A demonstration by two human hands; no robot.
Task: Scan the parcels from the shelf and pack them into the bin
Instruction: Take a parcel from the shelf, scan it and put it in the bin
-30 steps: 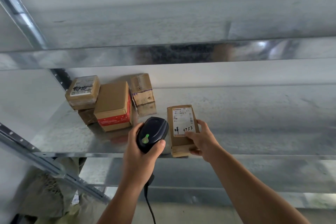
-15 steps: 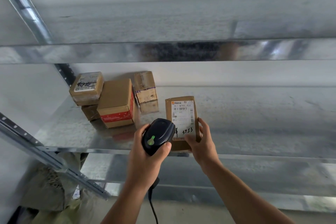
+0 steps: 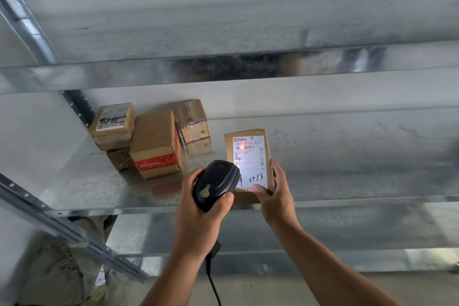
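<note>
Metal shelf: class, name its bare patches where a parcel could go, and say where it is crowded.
Bare: the shelf right of the labelled parcel the right hand holds; also the front-left strip before the red-banded box. Crowded: the back-left corner of clustered boxes, and the middle, where the left hand aims the scanner.

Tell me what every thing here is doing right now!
Left hand, grips the scanner.
Scanner, aimed at the parcel, red spot on its barcode.
Right hand, holds the parcel's lower end.
Parcel, held up, label lit.
Boxes, closed, grouped at the back left of the shelf, untouched.
</note>
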